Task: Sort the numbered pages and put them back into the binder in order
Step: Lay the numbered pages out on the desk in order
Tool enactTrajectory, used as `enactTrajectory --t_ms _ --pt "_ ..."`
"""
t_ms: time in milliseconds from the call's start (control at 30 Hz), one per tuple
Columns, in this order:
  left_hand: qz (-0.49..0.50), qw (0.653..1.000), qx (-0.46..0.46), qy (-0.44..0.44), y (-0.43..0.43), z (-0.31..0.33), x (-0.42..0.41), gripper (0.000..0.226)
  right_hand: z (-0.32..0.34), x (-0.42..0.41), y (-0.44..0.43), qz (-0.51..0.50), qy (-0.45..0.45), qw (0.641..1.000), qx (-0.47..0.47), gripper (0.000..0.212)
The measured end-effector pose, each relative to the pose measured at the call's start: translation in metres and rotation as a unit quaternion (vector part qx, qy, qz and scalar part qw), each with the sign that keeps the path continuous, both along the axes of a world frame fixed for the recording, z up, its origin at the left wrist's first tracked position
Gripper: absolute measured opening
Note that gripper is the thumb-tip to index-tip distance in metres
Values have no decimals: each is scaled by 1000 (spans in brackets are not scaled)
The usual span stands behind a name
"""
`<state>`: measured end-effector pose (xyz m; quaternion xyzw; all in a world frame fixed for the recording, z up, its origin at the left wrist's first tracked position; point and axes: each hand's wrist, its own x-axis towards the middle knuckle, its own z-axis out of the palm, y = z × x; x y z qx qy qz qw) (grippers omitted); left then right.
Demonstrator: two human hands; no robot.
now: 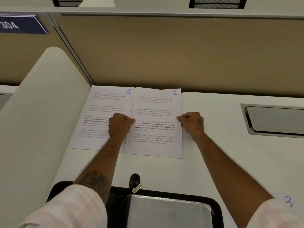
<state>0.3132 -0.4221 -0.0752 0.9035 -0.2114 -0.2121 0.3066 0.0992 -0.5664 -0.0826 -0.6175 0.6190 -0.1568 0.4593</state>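
Observation:
Two printed pages lie side by side at the back of the white desk. Page 1 (98, 112) is on the left and page 2 (156, 130) on the right, slightly overlapping it. My left hand (119, 125) pinches the left edge of page 2, lying over page 1. My right hand (192, 123) pinches its right edge. A sheet marked 3 (288, 201) peeks out at the lower right by my right sleeve. The black binder (164, 209) lies open at the near edge, with a clear plastic sleeve inside and a zipper pull (136, 188) at its top.
A tan partition wall (181, 51) stands right behind the pages. A white curved divider (37, 112) rises on the left. A grey recessed cable hatch (274, 120) sits in the desk at the right. A blue sign reading 304 (21, 24) hangs at the upper left.

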Motion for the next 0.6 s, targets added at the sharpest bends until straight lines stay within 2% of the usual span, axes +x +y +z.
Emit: enactTrajectory --t_ms 233,333,467,533,600 --pt "19 1000 11 -22 0 1 -2 25 3 3 2 -11 9 1000 3 33" --pt "27 998 -5 -52 6 6 -6 39 13 -4 7 -17 38 999 -9 40" --pt "-33 996 -46 -74 24 20 -28 51 24 -39 27 -14 84 996 -26 45" --pt "-83 988 -46 -121 39 30 -47 56 27 -64 45 5 110 993 -44 44" --pt "-151 962 -7 -226 56 39 -68 62 34 -91 67 52 134 987 -74 50"
